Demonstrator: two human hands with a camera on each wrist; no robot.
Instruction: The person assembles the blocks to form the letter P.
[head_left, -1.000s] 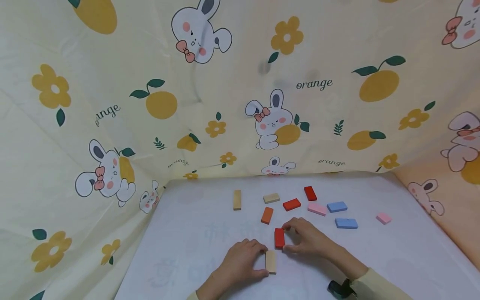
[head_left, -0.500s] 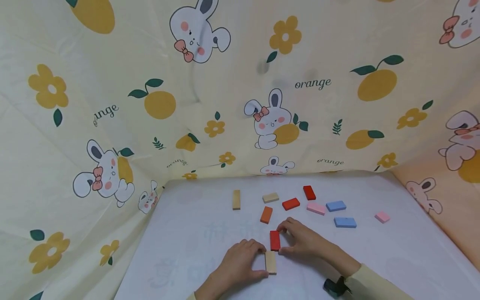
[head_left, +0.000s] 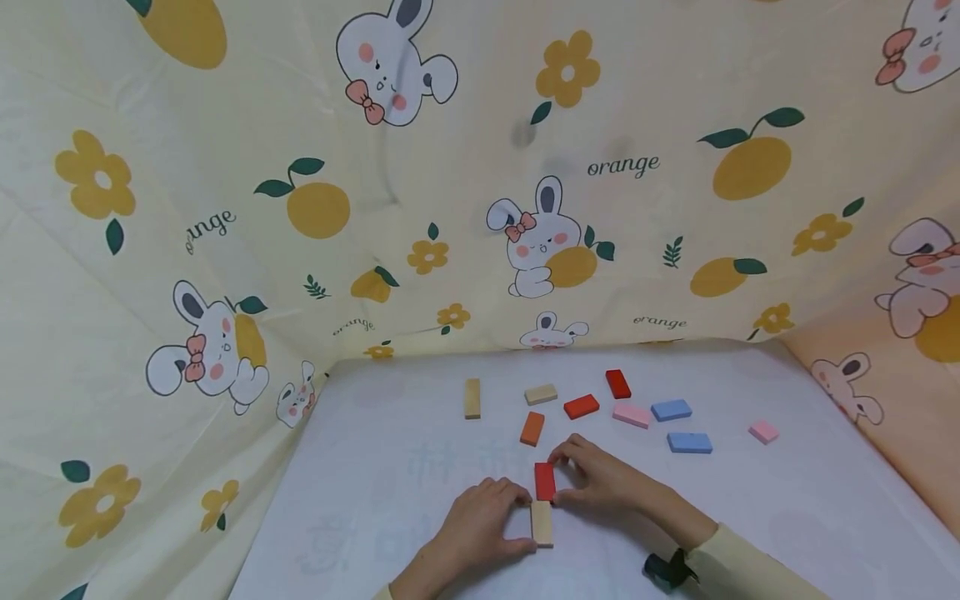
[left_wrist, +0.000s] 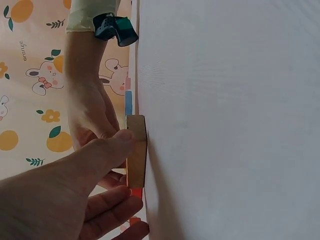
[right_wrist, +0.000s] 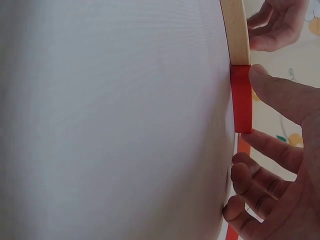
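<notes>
On the white table lies a plain wooden block [head_left: 542,525], long side pointing away from me. My left hand [head_left: 483,525] grips it, thumb at the near end and a finger at the far end; the left wrist view shows this wooden block [left_wrist: 136,157] from the side. My right hand [head_left: 600,477] pinches a red block [head_left: 545,482] by its two ends between thumb and index finger. Seen from the right wrist, that red block [right_wrist: 242,102] stands end to end with the wooden one. Its near end sits at the wooden block's far end, slightly rightward.
Farther back lie an orange block [head_left: 532,429], two red blocks, including one red block [head_left: 581,407], and two wooden blocks, one being a wooden block [head_left: 472,399]. Rightward are two blue blocks, including a blue block [head_left: 690,442], and pink blocks. A printed cloth [head_left: 435,183] hangs behind.
My right hand has slid the red block left and slightly nearer, up to the far end of the wooden block. The left hand and the wooden block have stayed in place.
</notes>
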